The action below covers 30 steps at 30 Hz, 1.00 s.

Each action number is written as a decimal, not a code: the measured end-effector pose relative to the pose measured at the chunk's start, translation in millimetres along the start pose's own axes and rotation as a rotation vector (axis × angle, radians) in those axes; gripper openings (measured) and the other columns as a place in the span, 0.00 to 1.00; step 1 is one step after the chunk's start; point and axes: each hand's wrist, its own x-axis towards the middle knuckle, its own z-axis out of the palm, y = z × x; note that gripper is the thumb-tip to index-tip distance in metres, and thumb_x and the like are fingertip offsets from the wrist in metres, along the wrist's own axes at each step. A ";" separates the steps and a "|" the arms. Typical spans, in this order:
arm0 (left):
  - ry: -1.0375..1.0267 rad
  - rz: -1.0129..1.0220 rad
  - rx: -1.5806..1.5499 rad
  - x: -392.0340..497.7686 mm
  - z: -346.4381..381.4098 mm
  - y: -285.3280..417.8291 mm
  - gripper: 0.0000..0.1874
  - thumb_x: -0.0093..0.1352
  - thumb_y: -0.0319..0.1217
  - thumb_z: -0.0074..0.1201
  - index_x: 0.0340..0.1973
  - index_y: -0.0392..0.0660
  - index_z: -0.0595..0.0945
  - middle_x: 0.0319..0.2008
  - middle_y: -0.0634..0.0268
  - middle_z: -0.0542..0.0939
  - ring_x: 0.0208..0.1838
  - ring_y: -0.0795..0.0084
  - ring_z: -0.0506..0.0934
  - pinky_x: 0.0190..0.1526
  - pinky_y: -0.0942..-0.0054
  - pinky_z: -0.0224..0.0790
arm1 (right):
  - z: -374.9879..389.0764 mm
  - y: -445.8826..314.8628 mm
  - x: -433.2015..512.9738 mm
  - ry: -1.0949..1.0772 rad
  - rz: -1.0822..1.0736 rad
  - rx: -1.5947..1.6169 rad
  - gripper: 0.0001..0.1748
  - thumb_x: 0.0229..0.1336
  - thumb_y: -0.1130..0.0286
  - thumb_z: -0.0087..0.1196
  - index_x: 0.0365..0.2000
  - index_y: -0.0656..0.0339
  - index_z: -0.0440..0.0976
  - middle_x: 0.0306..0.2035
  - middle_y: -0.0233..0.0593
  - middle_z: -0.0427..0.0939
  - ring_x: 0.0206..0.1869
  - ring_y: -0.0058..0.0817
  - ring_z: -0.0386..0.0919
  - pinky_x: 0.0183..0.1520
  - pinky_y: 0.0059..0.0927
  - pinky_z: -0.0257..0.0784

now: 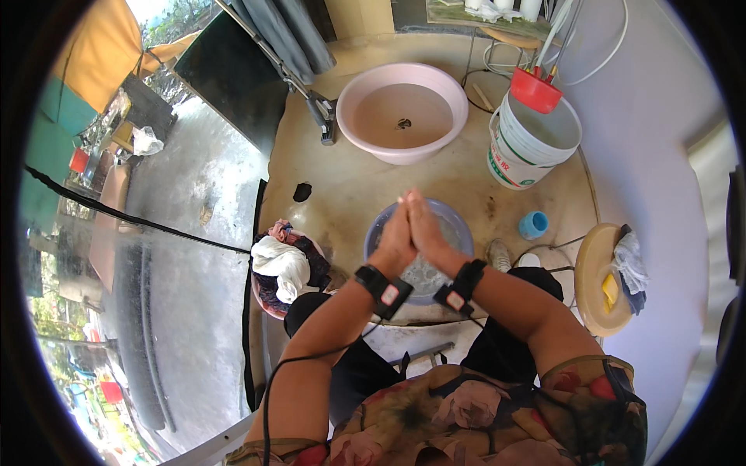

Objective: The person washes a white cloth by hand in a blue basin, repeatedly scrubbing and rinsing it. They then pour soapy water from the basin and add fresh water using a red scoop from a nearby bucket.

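My left hand (pixel 398 236) and my right hand (pixel 428 230) are raised over a blue-purple plastic basin (pixel 471 247) of sudsy water, palms pressed together with fingers pointing away from me. No object shows between them. Both wrists wear black straps with small boxes and cables. A basket or basin of laundry (pixel 291 268), with a white cloth on top of dark patterned cloth, stands to the left. To the right, a blue cup (pixel 533 225) stands on the floor near my shoe.
Beyond lies a large pink basin (pixel 347 119) with murky water. A white bucket (pixel 518 160) holding a red scoop (pixel 535 90) stands at back right. A round stool (pixel 591 279) bears yellow soap (pixel 609 291) and grey cloths. A floor-cleaning tool (pixel 320 110) leans at back left.
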 end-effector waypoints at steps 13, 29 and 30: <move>-0.253 -0.059 -0.195 6.2 3.1 -5.0 0.25 0.78 0.47 0.28 0.61 0.44 0.67 0.63 0.60 0.68 0.64 0.63 0.66 0.67 0.64 0.56 | -1.5 0.4 9.6 0.171 -0.048 -0.069 0.27 0.70 0.61 0.37 0.60 0.72 0.59 0.60 0.62 0.65 0.62 0.49 0.66 0.64 0.39 0.59; -0.210 0.086 -0.036 17.5 -4.3 8.0 0.20 0.78 0.41 0.32 0.58 0.44 0.70 0.56 0.61 0.73 0.57 0.70 0.70 0.59 0.71 0.62 | -0.1 -6.1 2.3 -0.051 -0.227 -0.029 0.25 0.69 0.63 0.40 0.58 0.72 0.62 0.64 0.59 0.61 0.68 0.46 0.56 0.69 0.36 0.51; -0.116 0.058 -0.077 16.1 -0.9 6.9 0.20 0.78 0.39 0.32 0.59 0.44 0.69 0.57 0.61 0.72 0.60 0.69 0.69 0.63 0.70 0.59 | -2.7 -5.4 5.1 -0.023 -0.207 0.054 0.25 0.69 0.63 0.40 0.58 0.72 0.62 0.64 0.59 0.60 0.69 0.46 0.56 0.70 0.36 0.50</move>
